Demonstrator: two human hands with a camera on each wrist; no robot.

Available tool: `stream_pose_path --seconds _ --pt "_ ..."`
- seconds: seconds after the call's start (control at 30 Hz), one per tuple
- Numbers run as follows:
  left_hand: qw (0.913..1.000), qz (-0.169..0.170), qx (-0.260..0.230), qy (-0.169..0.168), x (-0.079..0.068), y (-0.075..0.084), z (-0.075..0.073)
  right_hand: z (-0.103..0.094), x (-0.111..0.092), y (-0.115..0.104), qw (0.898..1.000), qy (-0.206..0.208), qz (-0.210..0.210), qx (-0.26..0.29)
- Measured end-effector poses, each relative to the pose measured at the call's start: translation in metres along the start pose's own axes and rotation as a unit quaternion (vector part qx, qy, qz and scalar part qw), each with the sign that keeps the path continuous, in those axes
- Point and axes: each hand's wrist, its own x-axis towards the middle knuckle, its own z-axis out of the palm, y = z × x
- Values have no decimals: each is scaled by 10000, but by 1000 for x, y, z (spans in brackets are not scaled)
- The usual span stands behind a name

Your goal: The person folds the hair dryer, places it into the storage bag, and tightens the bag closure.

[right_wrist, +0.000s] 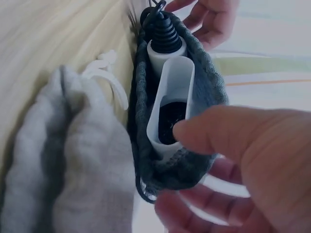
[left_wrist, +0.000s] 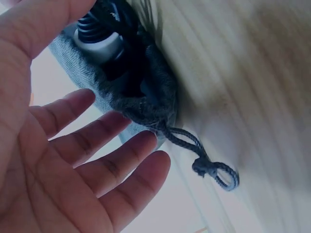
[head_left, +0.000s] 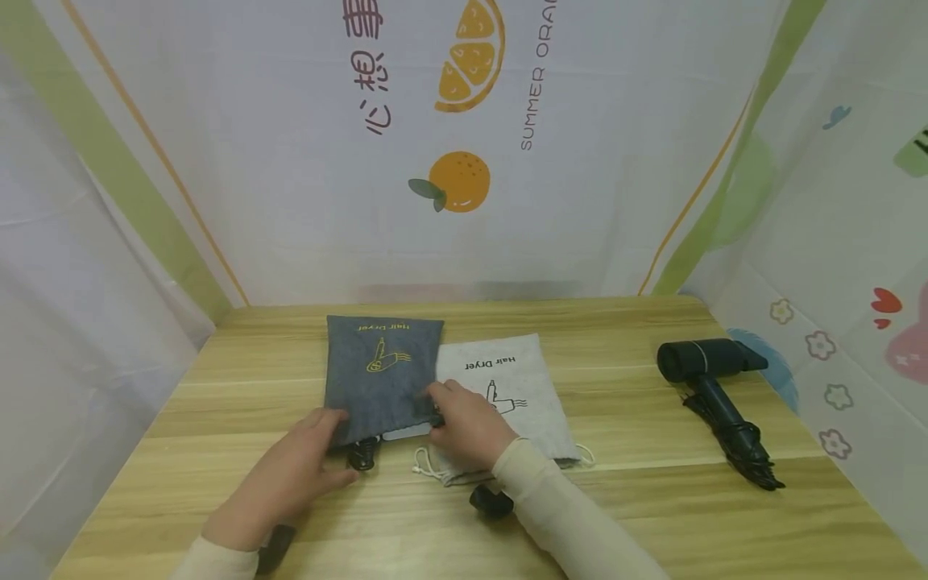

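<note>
A dark grey drawstring bag [head_left: 377, 370] printed "Hair Dryer" lies with its mouth toward me. Inside the mouth are a white handle end [right_wrist: 165, 58] with a black cord sleeve and a white flat nozzle [right_wrist: 175, 77], as the right wrist view shows. My right hand [head_left: 471, 427] pinches the bag's right corner at the mouth, thumb by the nozzle rim and fingers outside the cloth. Along the bag's left edge, my left hand [head_left: 290, 467] has its fingers loosely extended; a knotted drawstring [left_wrist: 204, 165] hangs near them.
A light grey bag [head_left: 529, 370] with white cords lies beside the dark one, partly under my right hand. At the right is a black hair dryer [head_left: 714, 395], cord wrapped round its handle. A small black piece [head_left: 491, 501] and another dark object [head_left: 277, 548] lie near my forearms.
</note>
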Motion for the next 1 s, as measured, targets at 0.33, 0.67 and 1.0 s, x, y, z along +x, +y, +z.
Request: stream_pose_path --seconds 0.33,0.67,1.0 --pt "9999 -22 167 -30 4 2 4 3 -2 3 9998 120 176 25" --pt "9989 -382 141 -247 6 4 4 5 0 2 9988 339 -3 340" --pt "9979 -447 307 -359 8 4 1 7 1 3 9972 428 -3 620"
